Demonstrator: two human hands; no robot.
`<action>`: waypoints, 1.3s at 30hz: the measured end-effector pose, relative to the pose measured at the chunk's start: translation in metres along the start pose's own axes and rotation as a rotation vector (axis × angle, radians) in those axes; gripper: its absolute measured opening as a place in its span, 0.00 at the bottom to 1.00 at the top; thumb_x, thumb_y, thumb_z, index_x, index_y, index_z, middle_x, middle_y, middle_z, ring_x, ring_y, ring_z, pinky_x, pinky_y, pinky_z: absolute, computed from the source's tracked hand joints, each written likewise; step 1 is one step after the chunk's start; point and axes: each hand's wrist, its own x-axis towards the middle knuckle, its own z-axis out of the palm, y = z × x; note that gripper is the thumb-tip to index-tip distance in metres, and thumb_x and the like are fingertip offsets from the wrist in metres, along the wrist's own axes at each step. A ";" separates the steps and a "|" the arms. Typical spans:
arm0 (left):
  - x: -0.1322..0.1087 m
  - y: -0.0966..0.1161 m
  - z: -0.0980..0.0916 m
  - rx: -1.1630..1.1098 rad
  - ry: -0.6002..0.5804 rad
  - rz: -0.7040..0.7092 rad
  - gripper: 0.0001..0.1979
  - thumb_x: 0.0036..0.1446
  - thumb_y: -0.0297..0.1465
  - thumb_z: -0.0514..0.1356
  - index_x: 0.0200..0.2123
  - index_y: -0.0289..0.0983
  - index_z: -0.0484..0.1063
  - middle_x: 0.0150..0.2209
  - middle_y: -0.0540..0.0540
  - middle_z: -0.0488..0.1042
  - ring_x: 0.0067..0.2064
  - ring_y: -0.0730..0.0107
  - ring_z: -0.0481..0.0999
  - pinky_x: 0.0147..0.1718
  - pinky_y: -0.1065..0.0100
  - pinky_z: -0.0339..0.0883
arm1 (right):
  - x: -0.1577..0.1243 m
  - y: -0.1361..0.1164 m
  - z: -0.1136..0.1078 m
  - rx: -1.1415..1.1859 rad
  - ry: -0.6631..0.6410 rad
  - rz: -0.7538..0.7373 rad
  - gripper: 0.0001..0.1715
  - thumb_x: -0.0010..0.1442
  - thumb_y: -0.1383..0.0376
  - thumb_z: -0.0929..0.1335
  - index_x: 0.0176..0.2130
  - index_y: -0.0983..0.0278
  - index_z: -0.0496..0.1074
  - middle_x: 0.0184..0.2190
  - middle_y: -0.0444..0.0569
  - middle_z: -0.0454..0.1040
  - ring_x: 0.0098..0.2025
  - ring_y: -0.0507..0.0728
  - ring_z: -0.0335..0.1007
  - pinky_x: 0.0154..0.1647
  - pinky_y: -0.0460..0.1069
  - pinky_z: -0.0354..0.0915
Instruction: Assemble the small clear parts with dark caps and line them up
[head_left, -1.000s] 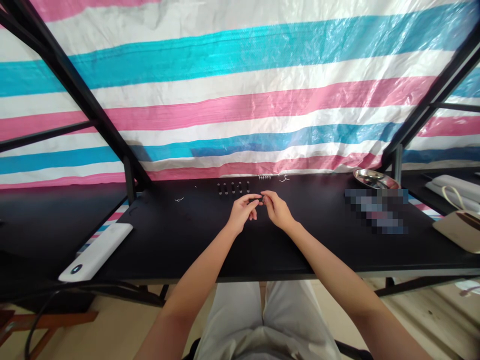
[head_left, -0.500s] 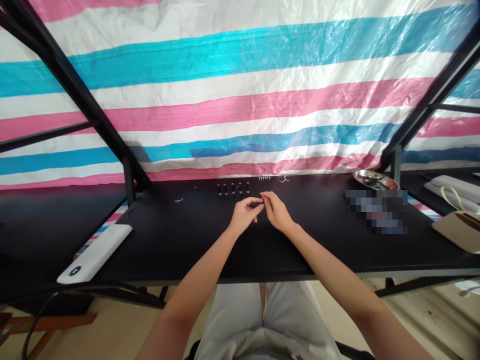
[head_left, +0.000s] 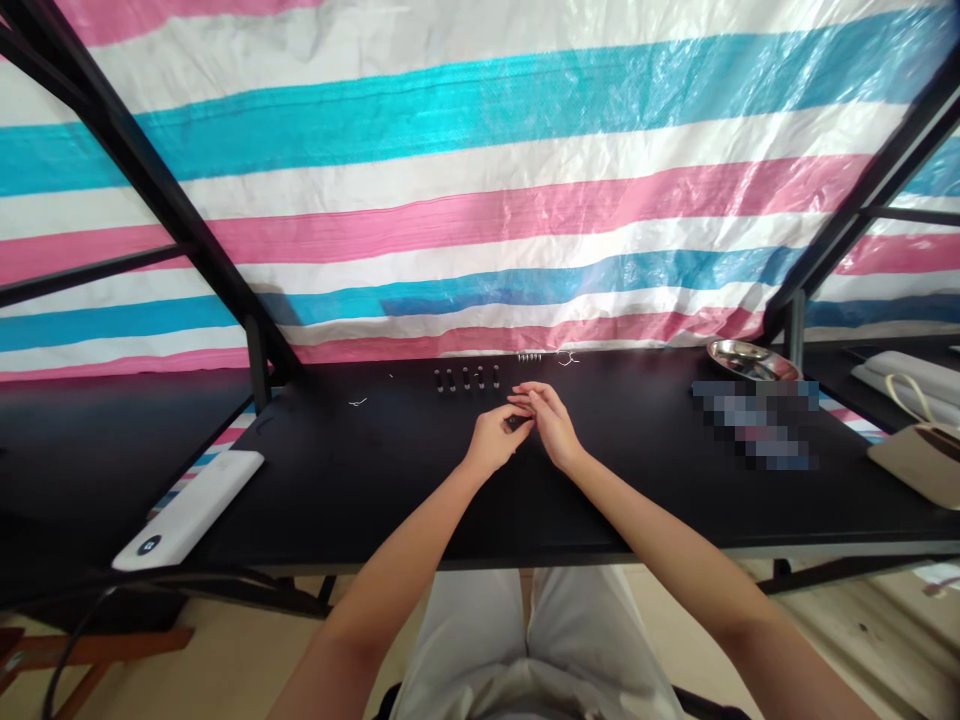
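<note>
My left hand (head_left: 496, 438) and my right hand (head_left: 549, 420) meet over the middle of the black table (head_left: 390, 480). The left hand's fingers are curled around a small dark part (head_left: 516, 423). My right hand's fingers reach over it, pinched at the same part. Just beyond my hands stands a row of several small black cylinders (head_left: 466, 379). Farther back lie a cluster of small metal pins (head_left: 529, 356) and a bit of white wire (head_left: 568, 357).
A white power bank (head_left: 187, 508) lies at the table's left front edge. A metal dish (head_left: 742, 356) sits at the back right, a blurred patch in front of it. A beige bag (head_left: 916, 466) is at far right. Black frame posts and a striped tarp stand behind.
Both hands have drawn slightly closer to me and lower onto the table. The left fingers have curled tighter round the dark part, and the right fingers now overlap the left hand.
</note>
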 end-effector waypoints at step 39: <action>0.008 -0.011 -0.008 0.314 0.180 0.055 0.05 0.48 0.31 0.58 0.30 0.37 0.70 0.26 0.52 0.71 0.23 0.79 0.64 0.26 0.74 0.59 | 0.001 -0.004 -0.005 -0.333 -0.137 0.083 0.10 0.50 0.61 0.66 0.35 0.62 0.70 0.33 0.46 0.73 0.38 0.55 0.70 0.44 0.52 0.65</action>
